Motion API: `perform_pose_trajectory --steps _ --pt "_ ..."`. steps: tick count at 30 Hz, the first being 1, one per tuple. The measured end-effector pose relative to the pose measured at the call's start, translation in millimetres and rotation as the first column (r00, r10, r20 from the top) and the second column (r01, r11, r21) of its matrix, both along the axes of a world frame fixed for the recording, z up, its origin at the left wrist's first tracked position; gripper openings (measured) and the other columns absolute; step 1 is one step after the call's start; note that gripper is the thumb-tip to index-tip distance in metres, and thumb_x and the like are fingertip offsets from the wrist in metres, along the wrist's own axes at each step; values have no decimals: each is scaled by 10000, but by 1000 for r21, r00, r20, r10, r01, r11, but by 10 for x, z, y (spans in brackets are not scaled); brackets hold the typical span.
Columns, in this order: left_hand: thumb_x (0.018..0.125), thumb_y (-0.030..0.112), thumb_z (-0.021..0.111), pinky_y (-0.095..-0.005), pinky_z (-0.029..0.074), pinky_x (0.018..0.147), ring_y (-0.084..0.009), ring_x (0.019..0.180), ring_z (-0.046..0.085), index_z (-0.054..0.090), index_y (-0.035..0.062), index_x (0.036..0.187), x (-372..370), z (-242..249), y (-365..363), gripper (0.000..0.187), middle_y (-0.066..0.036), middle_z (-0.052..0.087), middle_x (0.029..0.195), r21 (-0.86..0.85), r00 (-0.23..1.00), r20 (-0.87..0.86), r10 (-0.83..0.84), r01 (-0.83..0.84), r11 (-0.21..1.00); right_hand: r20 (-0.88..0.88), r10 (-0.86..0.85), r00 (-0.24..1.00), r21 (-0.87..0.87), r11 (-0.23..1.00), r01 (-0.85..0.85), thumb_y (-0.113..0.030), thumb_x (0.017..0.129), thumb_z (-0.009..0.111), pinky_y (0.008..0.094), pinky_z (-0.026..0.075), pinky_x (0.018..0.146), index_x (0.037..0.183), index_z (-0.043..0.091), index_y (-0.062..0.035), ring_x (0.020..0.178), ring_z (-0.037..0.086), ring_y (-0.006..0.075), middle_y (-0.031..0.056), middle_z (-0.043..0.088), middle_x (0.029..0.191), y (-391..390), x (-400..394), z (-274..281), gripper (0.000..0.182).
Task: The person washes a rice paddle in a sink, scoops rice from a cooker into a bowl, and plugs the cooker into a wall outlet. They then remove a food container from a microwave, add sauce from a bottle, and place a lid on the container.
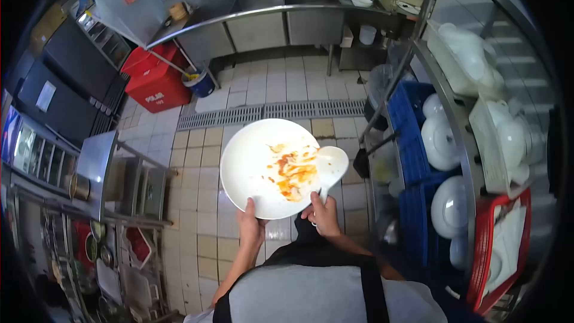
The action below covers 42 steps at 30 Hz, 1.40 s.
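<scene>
A large white plate (pixel 248 158), smeared with orange-red sauce and food scraps, is held out before me above the tiled floor. My left hand (pixel 250 226) grips its near left edge, thumb on the rim and fingers underneath. At the near right edge, my right hand (pixel 323 216) is closed around the handle of a white serving spoon (pixel 332 165). The spoon's broad bowl overlaps the plate's right rim. Whether my right fingers also support the plate from beneath is hidden.
Across the far side runs a steel sink counter (pixel 257 31). A red bin (pixel 156 81) and blue bucket (pixel 200 84) stand far left. On the right, a rack (pixel 445 93) holds tubs and blue crates (pixel 412 203) of plates. A steel table (pixel 95 167) is at left.
</scene>
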<state>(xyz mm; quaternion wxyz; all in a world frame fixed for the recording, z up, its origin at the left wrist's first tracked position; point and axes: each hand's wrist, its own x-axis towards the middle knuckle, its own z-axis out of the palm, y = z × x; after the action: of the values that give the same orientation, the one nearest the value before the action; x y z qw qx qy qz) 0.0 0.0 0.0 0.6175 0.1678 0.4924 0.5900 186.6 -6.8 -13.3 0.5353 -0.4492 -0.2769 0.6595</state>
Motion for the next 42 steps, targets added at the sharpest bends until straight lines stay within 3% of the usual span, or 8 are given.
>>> perform_pose_trajectory --steps 6,9,15,27,31,33,37,42 --pt "930 223 437 -335 582 578 -239 900 615 315 44 1267 307 314 1761 401 -149 510 1142 -42 998 54 -40 42 998 76 -106 991 31 994 104 -199 916 498 186 304 363 990 511 29 484 553 112 118 605 705 1686 197 222 240" --pt "933 214 426 -381 587 635 -267 934 609 290 48 1285 338 262 2478 411 -158 502 1161 -51 996 -59 -68 65 997 -48 22 999 67 998 -19 -146 901 507 197 357 390 1068 443 67 633 645 179 153 607 935 2413 183 287 279" --pt "932 261 430 -378 566 660 -285 992 585 303 75 1301 498 173 4051 432 -159 494 1194 23 993 -104 -57 60 998 67 110 992 109 987 -117 -107 877 496 194 341 384 1027 462 74 622 641 174 149 621 823 4157 369 -32 238" --pt "952 214 408 -312 556 666 -227 853 633 261 99 1330 1839 394 7603 421 -153 558 1101 109 953 -54 -298 302 947 63 -294 954 46 955 292 -54 805 470 200 305 343 1030 474 84 466 552 141 137 608 756 7633 1801 217 264" --pt "962 184 376 -318 521 755 -222 839 635 198 122 1411 1984 533 8544 487 -170 624 997 186 834 -200 -515 548 815 52 -428 902 167 894 415 -48 805 461 212 315 342 978 501 79 432 534 141 130 605 698 8890 2371 282 218" --pt "961 255 379 -339 520 763 -240 845 642 333 87 1354 1995 343 8988 431 -179 630 1000 267 773 -373 -513 619 739 50 -465 884 235 866 442 -46 805 461 222 328 344 934 524 74 423 538 145 124 605 659 9567 2688 146 188" --pt "948 199 399 -302 509 753 -198 834 624 440 42 1270 2029 96 9675 360 -163 633 946 141 911 -320 -260 317 938 -14 -596 803 257 774 579 -36 803 440 235 360 358 922 521 85 444 566 167 131 606 651 11034 3271 50 188" --pt "944 247 430 -272 510 662 -191 756 621 479 53 1211 2041 -24 10200 334 -152 629 898 -28 937 -338 -91 86 996 -65 -727 684 160 669 726 2 809 421 239 394 370 965 501 98 501 617 192 145 618 675 12545 3911 -88 200"
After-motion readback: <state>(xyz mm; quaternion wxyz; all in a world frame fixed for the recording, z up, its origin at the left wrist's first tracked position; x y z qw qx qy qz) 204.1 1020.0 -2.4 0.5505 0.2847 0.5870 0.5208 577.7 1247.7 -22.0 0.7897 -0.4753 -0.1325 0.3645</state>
